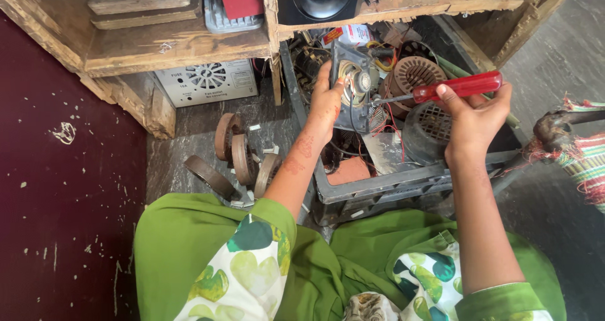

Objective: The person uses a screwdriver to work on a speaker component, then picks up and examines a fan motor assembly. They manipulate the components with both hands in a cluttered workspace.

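Your left hand (pixel 326 103) grips a small grey motor (pixel 353 84), square-framed with a round metal hub, above the crate (pixel 403 181). Your right hand (pixel 472 116) is closed around a red-handled screwdriver (pixel 463 86), its tip at the motor.

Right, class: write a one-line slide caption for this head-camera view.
Left hand steadies a small motor part over a parts crate while the right hand works a red-handled screwdriver.

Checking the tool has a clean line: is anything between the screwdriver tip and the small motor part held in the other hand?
Nothing visible: the screwdriver in the right hand reaches the motor part held by the left hand.
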### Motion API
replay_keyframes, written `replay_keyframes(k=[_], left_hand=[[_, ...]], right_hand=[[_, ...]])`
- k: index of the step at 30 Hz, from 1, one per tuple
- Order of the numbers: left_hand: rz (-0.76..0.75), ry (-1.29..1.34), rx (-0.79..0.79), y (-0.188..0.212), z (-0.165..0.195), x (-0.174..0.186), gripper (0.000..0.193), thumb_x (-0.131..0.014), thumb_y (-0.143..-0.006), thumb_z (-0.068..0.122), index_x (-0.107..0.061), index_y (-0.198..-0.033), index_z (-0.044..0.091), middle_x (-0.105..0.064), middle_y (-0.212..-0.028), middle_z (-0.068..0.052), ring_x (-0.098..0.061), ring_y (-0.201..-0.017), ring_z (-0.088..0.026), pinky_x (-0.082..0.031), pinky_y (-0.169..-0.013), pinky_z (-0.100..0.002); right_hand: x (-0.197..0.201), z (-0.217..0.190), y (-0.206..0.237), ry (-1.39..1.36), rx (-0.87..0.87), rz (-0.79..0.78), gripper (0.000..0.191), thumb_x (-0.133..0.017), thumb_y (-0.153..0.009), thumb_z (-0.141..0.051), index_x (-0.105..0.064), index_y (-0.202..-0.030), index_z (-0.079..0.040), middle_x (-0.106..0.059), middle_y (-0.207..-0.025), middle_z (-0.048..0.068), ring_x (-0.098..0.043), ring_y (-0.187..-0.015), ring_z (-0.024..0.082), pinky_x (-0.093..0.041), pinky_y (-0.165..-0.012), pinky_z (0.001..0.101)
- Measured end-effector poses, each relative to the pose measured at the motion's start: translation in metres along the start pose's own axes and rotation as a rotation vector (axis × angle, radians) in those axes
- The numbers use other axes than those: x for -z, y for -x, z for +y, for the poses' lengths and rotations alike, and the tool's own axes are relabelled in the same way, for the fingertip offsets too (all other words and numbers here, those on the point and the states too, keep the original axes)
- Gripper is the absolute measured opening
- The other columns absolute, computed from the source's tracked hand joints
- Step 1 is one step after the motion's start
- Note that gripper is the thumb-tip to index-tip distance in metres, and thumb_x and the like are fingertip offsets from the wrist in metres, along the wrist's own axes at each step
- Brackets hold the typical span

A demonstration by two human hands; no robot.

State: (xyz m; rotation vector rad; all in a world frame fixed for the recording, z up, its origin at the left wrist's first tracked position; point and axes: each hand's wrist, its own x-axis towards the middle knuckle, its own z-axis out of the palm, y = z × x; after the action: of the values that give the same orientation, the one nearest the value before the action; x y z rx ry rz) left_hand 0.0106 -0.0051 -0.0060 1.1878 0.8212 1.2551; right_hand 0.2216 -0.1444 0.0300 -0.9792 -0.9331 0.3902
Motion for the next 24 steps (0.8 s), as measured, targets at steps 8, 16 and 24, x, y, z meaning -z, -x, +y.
replay_keyframes(k=[8,16,24], left_hand=[[0.020,0.040,0.046,0.001,0.001,0.001,0.051,-0.056,-0.103,0.011,-0.042,-0.151,0.011,-0.066,-0.127,-0.010,-0.062,-0.108,-0.016,-0.049,-0.094,-0.030],[0.012,0.009,0.016,0.001,0.002,0.000,0.045,-0.051,-0.104,0.011,-0.045,-0.149,0.010,-0.066,-0.127,-0.011,-0.063,-0.109,-0.018,-0.050,-0.096,-0.031],[0.009,-0.107,-0.010,0.004,0.009,-0.001,0.047,-0.050,-0.104,0.013,-0.045,-0.150,0.013,-0.065,-0.130,-0.011,-0.064,-0.117,-0.022,-0.049,-0.100,-0.033]], right_hand=[[-0.011,-0.022,0.009,-0.232,0.043,-0.293,0.080,-0.063,-0.099,0.018,-0.016,-0.154,-0.017,-0.058,-0.146,0.020,-0.066,-0.134,0.032,-0.054,-0.118,0.0432],[-0.012,-0.013,0.006,-0.175,0.070,-0.265,0.050,-0.066,-0.108,0.017,-0.033,-0.139,-0.005,-0.067,-0.127,0.024,-0.072,-0.122,0.036,-0.059,-0.115,0.0443],[-0.035,0.005,0.007,0.109,0.140,0.208,0.066,-0.079,-0.093,0.011,-0.032,-0.137,-0.003,-0.061,-0.124,0.017,-0.071,-0.110,0.026,-0.066,-0.083,0.0372]])
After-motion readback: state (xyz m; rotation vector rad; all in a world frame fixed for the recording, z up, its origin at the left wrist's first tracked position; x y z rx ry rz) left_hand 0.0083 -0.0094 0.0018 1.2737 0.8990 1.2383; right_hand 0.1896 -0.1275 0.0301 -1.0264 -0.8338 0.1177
